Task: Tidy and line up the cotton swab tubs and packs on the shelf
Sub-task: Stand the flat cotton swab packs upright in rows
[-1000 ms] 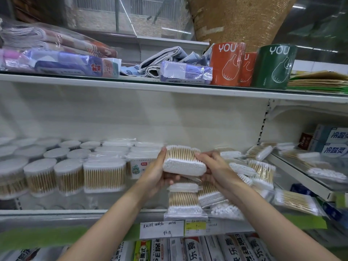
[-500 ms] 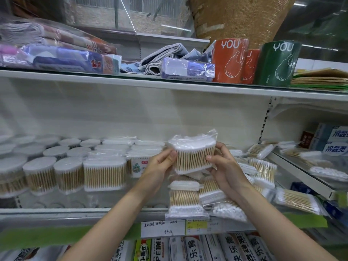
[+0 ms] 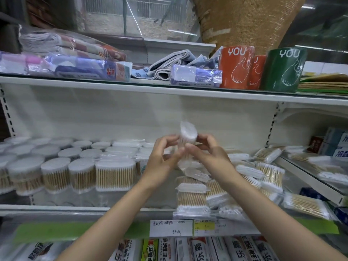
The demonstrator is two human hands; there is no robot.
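Upended since half a second ago, the swab pack point(image 3: 188, 137) now stands on end (blurred), raised above the loose packs point(image 3: 192, 198) on the shelf point(image 3: 75, 207). Both hands pinch it with curled fingers: left hand point(image 3: 162, 164) at its left side, right hand point(image 3: 207, 157) opposite. Tubs point(image 3: 56, 174) stand in rows to the left.

Two hands are up, the left hand point(image 3: 162, 157) and the right hand point(image 3: 209, 157), with one swab pack point(image 3: 188, 136) between them. On the upper shelf stand two orange rolls point(image 3: 235, 68) and one green roll point(image 3: 282, 70). The front row holds four round swab tubs point(image 3: 54, 176) and one rectangular tub point(image 3: 114, 176).
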